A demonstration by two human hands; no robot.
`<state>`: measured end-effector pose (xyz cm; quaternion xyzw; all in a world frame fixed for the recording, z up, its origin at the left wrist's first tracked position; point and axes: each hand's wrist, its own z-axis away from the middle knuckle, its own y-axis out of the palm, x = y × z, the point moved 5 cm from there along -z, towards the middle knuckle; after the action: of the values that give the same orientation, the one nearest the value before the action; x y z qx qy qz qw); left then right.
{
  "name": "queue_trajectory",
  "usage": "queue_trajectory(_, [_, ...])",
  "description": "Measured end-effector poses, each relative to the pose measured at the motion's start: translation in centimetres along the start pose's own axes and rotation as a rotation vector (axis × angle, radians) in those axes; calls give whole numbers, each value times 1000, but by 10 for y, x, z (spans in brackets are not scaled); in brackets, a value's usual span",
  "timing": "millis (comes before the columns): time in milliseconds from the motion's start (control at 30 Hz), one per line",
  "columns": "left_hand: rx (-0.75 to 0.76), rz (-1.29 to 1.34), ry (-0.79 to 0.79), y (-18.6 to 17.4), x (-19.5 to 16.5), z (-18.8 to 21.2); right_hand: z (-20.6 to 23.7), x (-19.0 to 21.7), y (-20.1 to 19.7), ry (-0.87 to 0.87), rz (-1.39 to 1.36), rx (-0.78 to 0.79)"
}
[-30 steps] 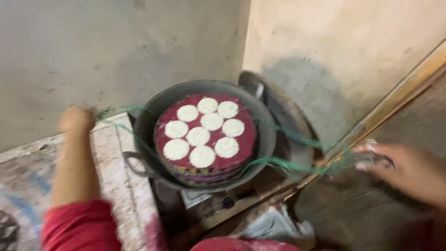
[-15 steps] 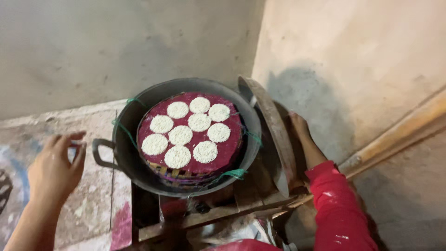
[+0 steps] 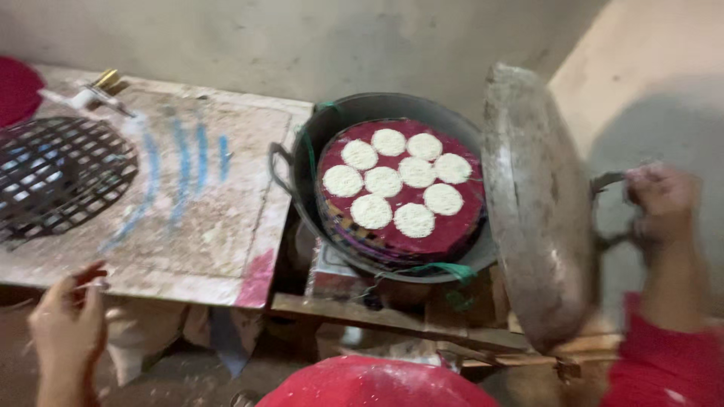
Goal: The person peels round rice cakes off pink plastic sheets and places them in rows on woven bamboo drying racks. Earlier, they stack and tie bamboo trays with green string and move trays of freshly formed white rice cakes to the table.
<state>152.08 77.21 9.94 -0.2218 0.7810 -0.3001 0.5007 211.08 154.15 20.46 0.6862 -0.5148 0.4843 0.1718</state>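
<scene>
A dark round pan (image 3: 302, 162) with a loop handle at its left side holds a stack of flat trays; the top one (image 3: 400, 188) is dark red and carries 8 white, grainy round cakes (image 3: 383, 181), 1 in the middle and the rest ringed about it. Green cord (image 3: 445, 270) runs over the pan's rim at the back left and at the front. The pan sits on a rough wooden stand, whose lower part is too dim to make out.

The right hand (image 3: 660, 197), blurred, is closed around the metal handle of a large round lid (image 3: 539, 203). The lid stands on edge just right of the pan, its dull grey, floury face turned to the camera and its lower rim near the wood.

The left hand (image 3: 69, 320) hangs low at the front edge of the bench (image 3: 204, 226), fingers loosely curled, holding nothing that can be seen. The bench top is worn and pale, with blue streaks and a pink patch at the corner. On it lies a dark round wire grid (image 3: 56, 177), cut off at the left edge. A red rounded shape at the bottom edge is dusted white and only partly in view.
</scene>
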Motion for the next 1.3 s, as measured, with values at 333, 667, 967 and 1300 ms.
queue_trajectory(333, [35,381,-100,43,20,47,-60,229,255,-467,749,285])
queue_trajectory(667, [34,321,-347,24,77,117,-84,201,346,-317,902,435])
queue_trajectory(967, [44,247,-396,22,84,127,-91,164,358,-387,934,381])
queue_trajectory(1300, [104,268,-408,26,98,132,-97,146,368,-426,909,336])
